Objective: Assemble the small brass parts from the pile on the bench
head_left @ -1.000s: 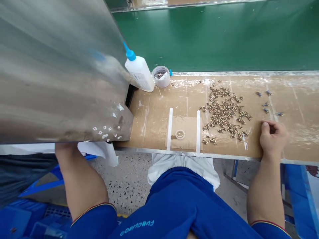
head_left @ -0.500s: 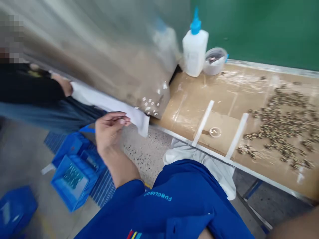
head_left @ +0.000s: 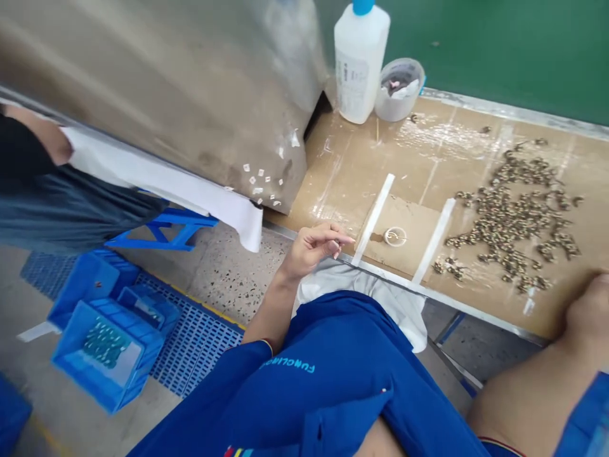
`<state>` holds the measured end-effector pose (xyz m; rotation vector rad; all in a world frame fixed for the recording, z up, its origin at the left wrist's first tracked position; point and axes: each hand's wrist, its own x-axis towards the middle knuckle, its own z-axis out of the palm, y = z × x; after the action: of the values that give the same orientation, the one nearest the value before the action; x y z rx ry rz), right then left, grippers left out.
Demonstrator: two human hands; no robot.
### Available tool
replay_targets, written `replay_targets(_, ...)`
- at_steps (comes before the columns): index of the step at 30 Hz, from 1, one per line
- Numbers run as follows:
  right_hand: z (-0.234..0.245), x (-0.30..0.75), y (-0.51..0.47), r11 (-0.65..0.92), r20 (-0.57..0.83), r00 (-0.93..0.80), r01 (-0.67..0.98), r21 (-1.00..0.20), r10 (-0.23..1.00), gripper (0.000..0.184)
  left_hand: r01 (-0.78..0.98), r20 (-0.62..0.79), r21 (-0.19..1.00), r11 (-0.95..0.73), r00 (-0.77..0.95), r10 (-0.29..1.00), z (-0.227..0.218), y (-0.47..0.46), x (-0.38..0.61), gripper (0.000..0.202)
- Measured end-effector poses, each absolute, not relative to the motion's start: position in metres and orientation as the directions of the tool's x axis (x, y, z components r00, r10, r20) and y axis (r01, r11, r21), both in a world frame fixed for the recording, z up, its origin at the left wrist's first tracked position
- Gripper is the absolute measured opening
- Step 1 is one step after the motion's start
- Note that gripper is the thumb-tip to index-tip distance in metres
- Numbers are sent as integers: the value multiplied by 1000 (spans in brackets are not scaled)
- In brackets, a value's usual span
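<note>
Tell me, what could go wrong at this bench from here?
1. The loose metal parts are spread out near the right hand; a careless sweep might scatter them.
2. The left hand is close to the small round item between the white strips; a bump could shift it.
3. The upright bottle stands beside the tub; a knock might topple it.
</note>
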<state>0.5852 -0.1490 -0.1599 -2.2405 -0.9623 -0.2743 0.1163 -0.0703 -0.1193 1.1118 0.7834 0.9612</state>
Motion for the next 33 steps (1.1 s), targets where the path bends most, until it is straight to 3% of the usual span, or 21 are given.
replay_targets(3,-162,584,-147,-522,507,764,644,-559,399,39,-252,-57,948,193,463,884,-120,-64,132,34)
replay_targets(10,-178,598,-148,-494,512,766,643,-585,390,32,-351,-242,801,485,552,798,-116,-59,154,36)
replay_targets(14,-195,617,-148,-474,559,757,650,-594,337,34,-301,-306,796,526,549,778,-120,-58,159,42)
replay_targets(18,-192,620,-149,-454,574,710,703,-548,408,33,-186,-322,865,466,506,800,-124,-56,160,45)
replay_targets(22,-156,567,-154,-404,583,680,733,-547,444,26,-108,-252,930,352,512,822,-128,-58,159,41)
replay_targets(25,-128,494,-151,-178,402,548,725,-665,733,18,-76,-129,975,207,567,814,-133,-59,160,38)
replay_targets(27,-121,446,-143,3,256,306,637,-771,917,18,-67,-39,993,101,608,793,-136,-59,163,36)
replay_targets(29,-124,411,-133,50,179,175,564,-824,968,21,-64,33,998,11,646,763,-138,-58,166,32)
replay_targets(33,-139,382,-117,7,71,132,430,-903,989,17,-62,110,994,-94,688,717,-144,-56,171,24)
